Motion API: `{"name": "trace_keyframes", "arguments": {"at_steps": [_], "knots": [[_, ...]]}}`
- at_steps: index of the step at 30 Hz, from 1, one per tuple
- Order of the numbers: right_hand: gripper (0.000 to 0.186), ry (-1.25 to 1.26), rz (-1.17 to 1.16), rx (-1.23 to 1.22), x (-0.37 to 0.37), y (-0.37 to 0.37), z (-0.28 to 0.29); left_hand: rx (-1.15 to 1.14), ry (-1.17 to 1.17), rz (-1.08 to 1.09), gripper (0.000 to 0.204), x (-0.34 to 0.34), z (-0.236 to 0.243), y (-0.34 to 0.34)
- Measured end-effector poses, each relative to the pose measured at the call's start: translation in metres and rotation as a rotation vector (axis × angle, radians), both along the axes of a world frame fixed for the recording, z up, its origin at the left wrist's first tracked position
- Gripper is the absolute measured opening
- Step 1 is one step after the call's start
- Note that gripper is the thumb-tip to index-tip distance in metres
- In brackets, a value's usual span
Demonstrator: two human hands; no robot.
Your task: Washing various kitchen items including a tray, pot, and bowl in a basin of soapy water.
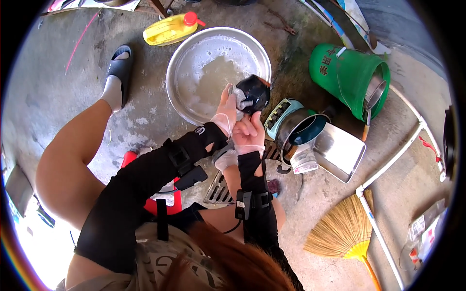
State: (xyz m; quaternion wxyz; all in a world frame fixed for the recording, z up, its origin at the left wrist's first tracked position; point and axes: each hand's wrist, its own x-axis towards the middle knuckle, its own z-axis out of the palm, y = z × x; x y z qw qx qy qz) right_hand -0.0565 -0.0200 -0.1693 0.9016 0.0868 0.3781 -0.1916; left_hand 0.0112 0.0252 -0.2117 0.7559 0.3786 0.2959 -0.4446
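Over the right rim of a wide metal basin (173, 72) of cloudy, sudsy water I hold a glossy black rounded vessel (256, 92) with a brownish patch at its edge; its exact kind is unclear. My left hand (226, 110) is closed on a wet grey cloth (240, 98), pressed against the vessel's left side. Below the vessel is my right hand (249, 130), its fingers curled up at the vessel's lower edge, gripping it there. The fingertips of both hands are partly hidden.
A yellow jug (170, 30) with a red cap lies beyond the basin. To the right are a tipped green bucket (330, 72) with a ladle, a metal pot (287, 131), a rectangular tray (347, 150), a straw broom (340, 225) and white pipes (391, 167). A floor drain (219, 190) is below my hands.
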Motion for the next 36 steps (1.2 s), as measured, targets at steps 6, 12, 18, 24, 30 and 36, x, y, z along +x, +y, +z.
{"name": "trace_keyframes", "arguments": {"at_steps": [6,12,18,24,30,36], "knots": [[0.019,-0.095,-0.005,0.01,0.002,0.023,-0.003,-0.102,0.109,0.122,0.021,0.019,-0.018,0.018],[0.022,-0.086,-0.113,0.189,0.016,0.011,0.005,0.224,-0.147,-0.123,0.02,0.006,-0.004,0.029],[0.019,0.01,-0.025,0.1,0.0,0.016,-0.007,0.33,-0.177,-0.183,0.026,-0.013,-0.011,0.033],[0.019,-0.112,0.053,0.054,-0.022,0.015,-0.013,-0.329,0.103,-0.267,0.033,0.038,-0.009,0.034],[0.027,0.356,0.485,-0.334,-0.003,0.015,0.002,-0.449,-1.03,-1.318,0.038,0.119,-0.043,0.021],[0.027,0.876,0.886,-1.134,-0.003,0.009,0.006,-0.105,-1.454,-1.341,0.03,0.061,-0.002,0.0]]}}
